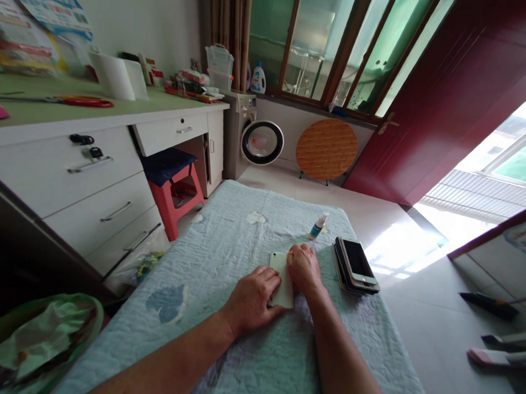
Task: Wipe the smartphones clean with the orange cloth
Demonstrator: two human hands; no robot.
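Note:
A white smartphone (284, 294) lies back side up on the quilted cover, its camera at the upper left corner. My left hand (253, 295) grips its left side and lower edge, fingers over the back. Against the phone's upper right edge, my right hand (305, 267) is closed, fingers curled; a small orange spot shows at the fingertips, too little to name. A small spray bottle (318, 226) with a blue label stands just beyond the right hand. To the right sits a stack of phones (358, 265), the top one white with a dark screen.
The light blue quilted cover (224, 242) lies under everything. At left are a desk (170, 109) with drawers, a red stool (176, 191) and a green waste basket (96, 323). A washing machine (236, 135) with its door open stands behind. Brushes (489, 306) lie at right.

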